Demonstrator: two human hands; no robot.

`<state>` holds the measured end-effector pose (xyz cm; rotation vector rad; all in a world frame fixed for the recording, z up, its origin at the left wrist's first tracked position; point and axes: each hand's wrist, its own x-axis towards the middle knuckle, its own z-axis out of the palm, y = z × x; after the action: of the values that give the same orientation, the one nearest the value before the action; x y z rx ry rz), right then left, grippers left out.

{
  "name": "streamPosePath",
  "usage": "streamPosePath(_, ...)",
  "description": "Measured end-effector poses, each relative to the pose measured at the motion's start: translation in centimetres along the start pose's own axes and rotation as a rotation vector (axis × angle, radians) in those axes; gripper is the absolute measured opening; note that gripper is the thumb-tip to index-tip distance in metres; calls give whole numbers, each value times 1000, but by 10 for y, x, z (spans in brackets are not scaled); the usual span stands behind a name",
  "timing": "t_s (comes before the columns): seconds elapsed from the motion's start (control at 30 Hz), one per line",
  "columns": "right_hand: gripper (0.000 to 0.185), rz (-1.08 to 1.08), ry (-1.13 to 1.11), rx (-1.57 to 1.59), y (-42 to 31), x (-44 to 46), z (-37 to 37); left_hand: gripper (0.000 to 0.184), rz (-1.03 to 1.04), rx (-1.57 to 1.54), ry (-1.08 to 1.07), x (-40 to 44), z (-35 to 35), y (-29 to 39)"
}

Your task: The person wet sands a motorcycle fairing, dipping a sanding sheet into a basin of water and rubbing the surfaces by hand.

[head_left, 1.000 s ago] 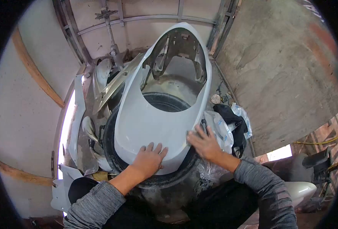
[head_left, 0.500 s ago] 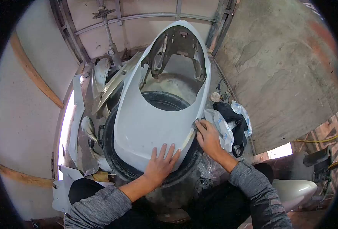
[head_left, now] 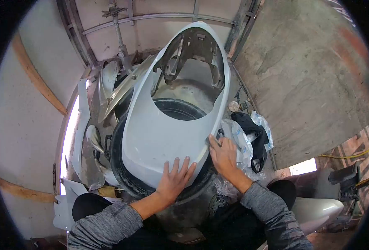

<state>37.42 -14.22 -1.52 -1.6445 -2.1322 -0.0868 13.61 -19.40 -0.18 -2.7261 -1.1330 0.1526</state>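
A large light-grey vehicle body panel [head_left: 172,137], with a big oval cut-out, lies over a round black tub [head_left: 124,183]. My left hand [head_left: 174,179] rests flat on its near edge, fingers spread and holding nothing. At the panel's right edge, my right hand [head_left: 223,154] has its fingers bent together, pressing a small dark-grey piece like sandpaper [head_left: 208,140] against the surface. Most of that piece is hidden under the fingers. A paler yellowish strip [head_left: 202,154] runs along the edge beside this hand.
Other body parts [head_left: 119,93] lean and lie at the left. Plastic bags with a black cloth [head_left: 251,133] lie right of the tub. A big board [head_left: 305,83] stands at the right, and a glossy silver part [head_left: 318,210] sits near my right knee.
My right hand has slid slightly down and toward me along the panel's right edge, its index finger straighter. My left hand stays in place on the panel.
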Motion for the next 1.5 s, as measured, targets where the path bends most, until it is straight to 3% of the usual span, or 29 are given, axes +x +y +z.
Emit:
streamPosePath(0.3, 53, 13, 31, -74, 2, 7, 2, 72, -34, 20, 103, -2, 10, 5)
streamPosePath(0.43, 50, -13, -67, 13, -20, -17, -6, 72, -16, 45, 18, -1, 5, 2)
streamPosePath(0.5, 51, 3, -28, -30, -7, -4, -4, 73, -19, 51, 88, -4, 9, 4)
streamPosePath(0.63, 51, 3, -38, -46, -13, -9, -6, 72, 9, 75, 26, -4, 3, 4)
streamPosePath(0.73, 50, -78, -52, -20, -15, -10, -11, 71, -24, 35, 113, -2, 8, 2)
streamPosePath(0.8, 53, 73, -90, -90, -3, 8, -12, 70, -33, 8, 170, -3, 13, 5)
streamPosePath(0.93, 45, 4, -115, 45, -23, -20, -11, 69, -41, 50, 258, -4, 16, 5)
streamPosePath(1.0, 44, 12, -149, 27, -19, -11, -14, 69, -37, 14, 220, -4, 15, 5)
streamPosePath(1.1, 50, 54, -24, -2, -7, -4, -1, 69, -11, 42, 129, -3, 9, 4)
streamPosePath(1.23, 46, -2, -159, 97, -29, -23, -18, 67, -31, 13, 195, -5, 7, 4)
streamPosePath(1.33, 51, 31, -25, 28, -5, 0, -1, 66, -27, -1, 157, -2, 8, 4)
streamPosePath(1.5, 46, -20, -97, 99, -28, -28, -8, 66, -31, 4, 203, -1, 11, 2)
